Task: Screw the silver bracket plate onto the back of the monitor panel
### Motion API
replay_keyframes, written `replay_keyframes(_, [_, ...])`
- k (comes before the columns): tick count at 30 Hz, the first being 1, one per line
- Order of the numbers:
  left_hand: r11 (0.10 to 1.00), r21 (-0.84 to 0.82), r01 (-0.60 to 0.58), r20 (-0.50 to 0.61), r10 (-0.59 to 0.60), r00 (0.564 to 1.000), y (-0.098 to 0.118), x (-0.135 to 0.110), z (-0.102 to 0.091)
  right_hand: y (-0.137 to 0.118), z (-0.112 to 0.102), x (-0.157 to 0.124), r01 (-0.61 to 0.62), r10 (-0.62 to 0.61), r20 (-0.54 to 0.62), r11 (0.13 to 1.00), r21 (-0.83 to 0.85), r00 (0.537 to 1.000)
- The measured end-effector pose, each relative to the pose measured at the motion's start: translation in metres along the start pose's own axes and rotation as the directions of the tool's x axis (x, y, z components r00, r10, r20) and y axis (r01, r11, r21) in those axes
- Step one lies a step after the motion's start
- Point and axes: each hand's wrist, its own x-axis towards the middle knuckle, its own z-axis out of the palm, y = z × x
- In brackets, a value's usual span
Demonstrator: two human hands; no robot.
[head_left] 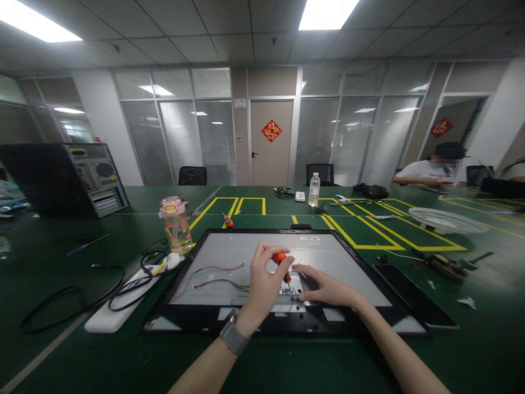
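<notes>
A large flat display panel [241, 246] with a silvery back and black frame lies on the green table. My left hand [263, 276] is closed on the orange handle of a screwdriver [281, 256], which stands nearly upright with its tip down at a small metal bracket [287, 291] near the panel's front edge. On the right of the bracket, my right hand [330, 287] rests with thumb and fingers apart, its fingertips by the bracket's edge. Thin wires [221, 282] run across the panel to the left. The exact point under the tip is too small to make out.
Left of the panel are a white power strip [118, 306] with black cables and a pink-lidded bottle [176, 224]. Another screwdriver [228, 221] lies behind it. On the right are a black phone-like slab [414, 295] and a caliper-like tool [447, 266]. A person sits far right.
</notes>
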Motion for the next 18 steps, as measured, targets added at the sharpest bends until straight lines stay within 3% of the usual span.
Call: replay_keyframes(18, [0.996,-0.086,0.023,0.093,-0.015,0.996,-0.0011,0.0026,-0.0021,-0.0004,-0.0001,-0.0007,-0.045,0.045,0.007,0.999,-0.017,0.999])
